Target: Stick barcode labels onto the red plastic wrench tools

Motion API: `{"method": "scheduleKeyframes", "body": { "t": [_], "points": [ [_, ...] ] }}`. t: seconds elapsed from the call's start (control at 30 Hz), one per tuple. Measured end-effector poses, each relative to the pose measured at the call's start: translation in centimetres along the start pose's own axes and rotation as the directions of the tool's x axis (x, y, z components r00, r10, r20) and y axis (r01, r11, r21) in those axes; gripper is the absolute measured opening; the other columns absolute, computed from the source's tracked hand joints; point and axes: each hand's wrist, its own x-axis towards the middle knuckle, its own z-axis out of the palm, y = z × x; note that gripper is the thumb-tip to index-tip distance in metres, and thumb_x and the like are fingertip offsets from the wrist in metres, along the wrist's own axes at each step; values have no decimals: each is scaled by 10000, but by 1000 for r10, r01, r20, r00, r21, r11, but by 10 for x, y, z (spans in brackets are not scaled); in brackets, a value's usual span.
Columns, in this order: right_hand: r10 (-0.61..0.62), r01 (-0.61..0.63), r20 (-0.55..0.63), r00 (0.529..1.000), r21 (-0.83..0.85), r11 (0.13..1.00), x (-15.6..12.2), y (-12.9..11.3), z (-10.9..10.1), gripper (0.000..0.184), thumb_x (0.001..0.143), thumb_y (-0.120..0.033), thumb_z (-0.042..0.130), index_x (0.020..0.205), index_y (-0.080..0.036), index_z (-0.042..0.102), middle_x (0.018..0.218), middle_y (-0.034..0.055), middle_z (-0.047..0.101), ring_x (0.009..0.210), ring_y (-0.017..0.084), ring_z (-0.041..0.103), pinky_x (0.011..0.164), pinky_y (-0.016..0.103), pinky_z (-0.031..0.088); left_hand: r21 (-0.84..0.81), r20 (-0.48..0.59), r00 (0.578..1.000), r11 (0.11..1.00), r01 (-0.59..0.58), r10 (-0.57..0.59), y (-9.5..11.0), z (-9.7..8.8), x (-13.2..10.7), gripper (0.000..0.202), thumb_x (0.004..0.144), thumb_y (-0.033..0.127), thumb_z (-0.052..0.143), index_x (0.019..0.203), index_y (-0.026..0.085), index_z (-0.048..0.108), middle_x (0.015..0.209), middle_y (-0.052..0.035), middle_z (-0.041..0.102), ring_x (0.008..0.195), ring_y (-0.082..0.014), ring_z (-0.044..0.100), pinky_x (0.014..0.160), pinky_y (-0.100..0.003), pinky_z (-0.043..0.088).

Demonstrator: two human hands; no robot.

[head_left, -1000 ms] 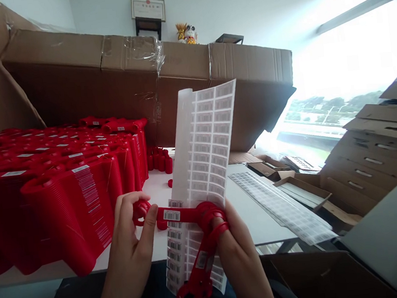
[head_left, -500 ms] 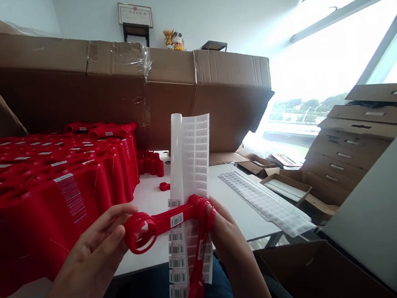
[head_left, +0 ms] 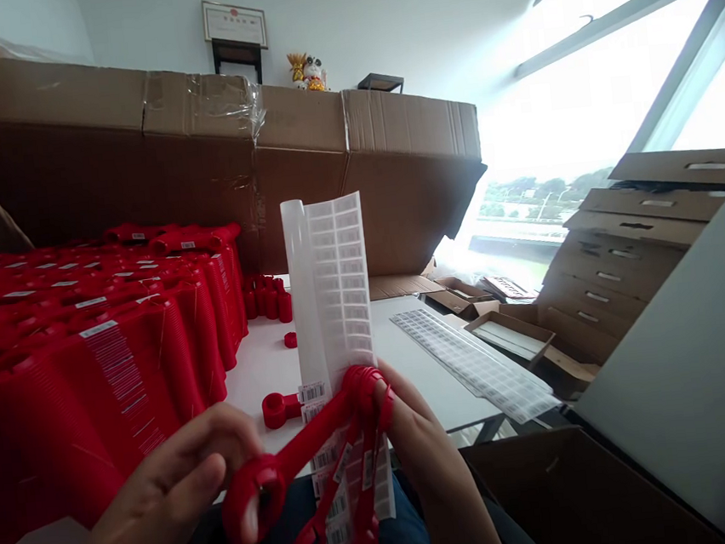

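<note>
In the head view, my right hand [head_left: 416,425] is closed around the ringed ends of several red plastic straps and the edge of a label sheet [head_left: 341,282]. The sheet stands upright, rolled along its left side, with barcode labels [head_left: 335,507] along its lower left edge. My left hand [head_left: 171,487] has its fingers at the ring end of one red strap [head_left: 314,435], a fingertip showing through the ring. That strap slopes down to the left, no label visible on it. Other red straps [head_left: 366,494] with barcode labels hang below my right hand.
A large stack of red straps [head_left: 107,356] fills the left side. Another red strap end [head_left: 275,410] lies on the white table [head_left: 254,376]. Label sheets [head_left: 474,364] lie to the right, near open cardboard boxes [head_left: 513,334]. A big carton [head_left: 301,167] spans the back.
The labelled strap that my left hand held now hangs below my right hand beside the other. My left hand has moved down slightly and is at the ring of another strap.
</note>
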Motion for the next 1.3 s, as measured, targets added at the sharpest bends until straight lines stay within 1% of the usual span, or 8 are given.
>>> {"method": "scheduleKeyframes", "body": {
  "t": [0.07, 0.13, 0.33, 0.6, 0.8, 1.0, 1.13, 1.3],
  "points": [
    [-59, 59, -1, 998, -58, 997, -3, -1, -1, 431, 891, -579, 664, 1179, -274, 760, 1181, 76, 760, 1219, 329, 640, 1036, 458, 534, 56, 126, 986, 993, 100, -107, -2, -2, 2, 351, 887, 600, 698, 872, 250, 721, 608, -2, 644, 592, -132, 562, 620, -211, 482],
    [-79, 81, 25, 997, -101, 992, -5, -4, -2, 374, 926, -535, 631, 1166, -280, 761, 1146, 70, 764, 1186, 313, 658, 1027, 449, 539, 150, 160, 973, 978, 142, -166, -4, -2, 6, 339, 911, 589, 672, 862, 254, 700, 625, 7, 625, 591, -126, 530, 609, -213, 449],
    [-122, 138, 141, 982, -109, 984, -5, -9, -4, 337, 973, -355, 529, 1240, -274, 718, 1243, 68, 723, 1153, 268, 663, 977, 399, 557, 507, -83, 993, 862, -32, 85, -11, 0, 26, 235, 874, 537, 722, 939, 319, 661, 926, 29, 658, 877, -179, 609, 755, -211, 470],
    [-98, 124, 139, 985, -190, 974, -5, 6, -1, 411, 997, -454, 497, 1325, -259, 650, 1257, 86, 694, 1194, 290, 627, 1007, 447, 519, 629, -129, 978, 776, -46, 162, -12, 6, 27, 232, 962, 551, 577, 978, 326, 632, 1160, 7, 654, 1135, -243, 608, 915, -302, 475],
    [-103, 129, 101, 990, -295, 947, -12, 7, 5, 372, 973, -431, 529, 1281, -267, 656, 1177, 80, 704, 1156, 301, 626, 953, 438, 543, 585, -173, 970, 810, -41, 174, -16, 12, 31, 177, 927, 475, 651, 888, 303, 667, 925, 21, 688, 944, -211, 647, 807, -264, 491],
    [-139, 215, 219, 966, -377, 901, -16, -7, 7, 199, 962, -382, 505, 1012, -310, 682, 825, 28, 691, 785, 244, 655, 687, 356, 565, 560, -188, 963, 827, -56, 192, -13, 10, 35, 170, 901, 413, 698, 800, 277, 684, 836, 28, 671, 871, -187, 628, 699, -216, 469],
    [-63, 157, 258, 964, -360, 920, -14, -4, 2, 265, 988, -422, 487, 1124, -306, 682, 967, 46, 710, 1015, 279, 659, 920, 446, 562, 523, -186, 966, 851, -56, 178, -12, 9, 37, 193, 897, 418, 703, 786, 264, 670, 820, 24, 649, 834, -179, 622, 627, -205, 447],
    [-30, 80, 197, 980, -248, 966, -12, 8, -4, 495, 962, -446, 550, 1440, -318, 571, 1389, 56, 634, 1388, 307, 489, 1207, 547, 330, 525, -144, 971, 847, -87, 189, -11, 6, 35, 194, 888, 418, 715, 787, 261, 661, 815, 24, 641, 821, -169, 617, 610, -196, 430]
  ]
}}
